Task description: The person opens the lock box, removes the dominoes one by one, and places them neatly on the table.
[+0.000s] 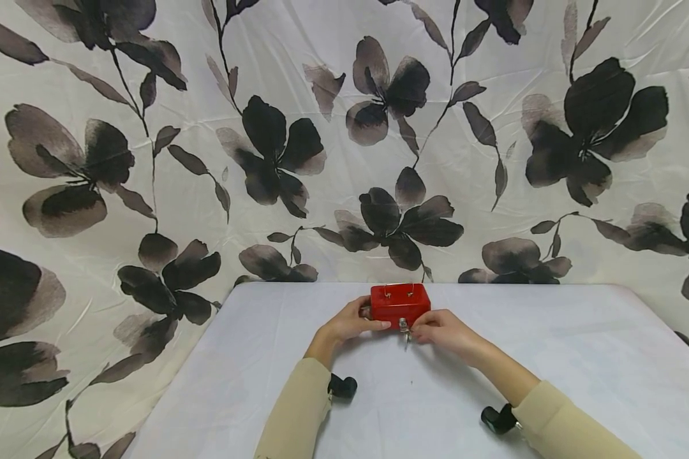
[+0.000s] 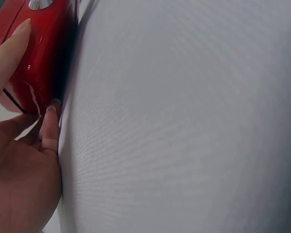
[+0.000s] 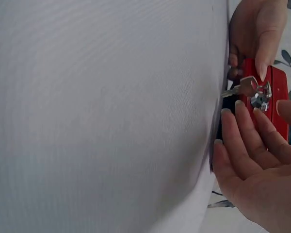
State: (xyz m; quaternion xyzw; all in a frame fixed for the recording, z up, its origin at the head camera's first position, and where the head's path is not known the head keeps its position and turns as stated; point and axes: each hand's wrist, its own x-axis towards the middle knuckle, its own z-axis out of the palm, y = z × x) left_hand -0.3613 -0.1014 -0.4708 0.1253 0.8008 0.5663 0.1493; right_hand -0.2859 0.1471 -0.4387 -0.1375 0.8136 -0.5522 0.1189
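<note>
A small red cash box [image 1: 399, 309] with a wire handle on its lid stands toward the table's back edge. My left hand [image 1: 350, 322] grips its left end, the thumb lying across the front face and the other fingers at the side and lower corner, as the left wrist view shows. A silver lock [image 3: 260, 101] sits on the front, with a key in it and a second key [image 3: 246, 87] dangling from the ring. Just right of the lock is my right hand [image 1: 444, 331]. Its fingers [image 3: 250, 141] are extended beside the keys, with the thumb held apart from them.
The box rests on a white-covered table [image 1: 551, 357]. Behind and to the left hangs a pale cloth [image 1: 207, 95] printed with dark flowers. Black wrist cameras stick out from both sleeves, low over the table.
</note>
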